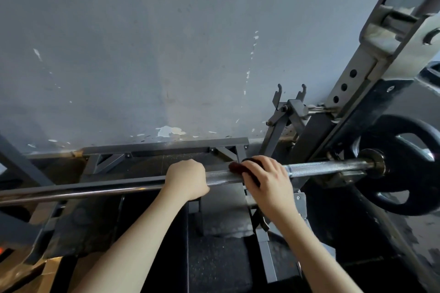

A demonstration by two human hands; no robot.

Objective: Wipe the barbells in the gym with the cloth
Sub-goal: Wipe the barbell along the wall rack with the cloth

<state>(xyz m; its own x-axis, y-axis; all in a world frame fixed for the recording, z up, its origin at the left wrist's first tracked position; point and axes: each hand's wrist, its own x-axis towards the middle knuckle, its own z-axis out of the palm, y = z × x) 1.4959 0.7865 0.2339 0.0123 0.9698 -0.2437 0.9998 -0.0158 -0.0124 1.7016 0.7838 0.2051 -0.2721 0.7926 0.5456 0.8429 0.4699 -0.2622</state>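
Nearest my lens, the left forearm (133,240) and right forearm (309,245) rise from the bottom edge with the elbows cut off. They reach over a dark bench (219,261) whose outline is mostly lost in shadow.

At the far left, the barbell (328,166) runs out of the picture, so that end is hidden from me. It crosses the view at a slight slant, in front of a grey frame rail (164,146).

Near the middle, the left hand (187,179) grips the bar from above. Its fingers are curled over the top and the tips are out of sight behind the steel.

Just beside it sits the cloth (235,167), dark red, on the rough part of the bar. It seems wrapped round the bar, but only a small edge shows, so I cannot be sure.

On top of the cloth, the right hand (266,179) holds it to the bar with its fingers bent round both. I cannot make out the thumb.

Right of that, bare bar leads to a black weight plate (404,166), clipped by the picture's right edge. Above it a grey rack post (357,74) with holes climbs out of the top corner. Two small hooks (289,102) stand between it and the chipped wall (142,54).
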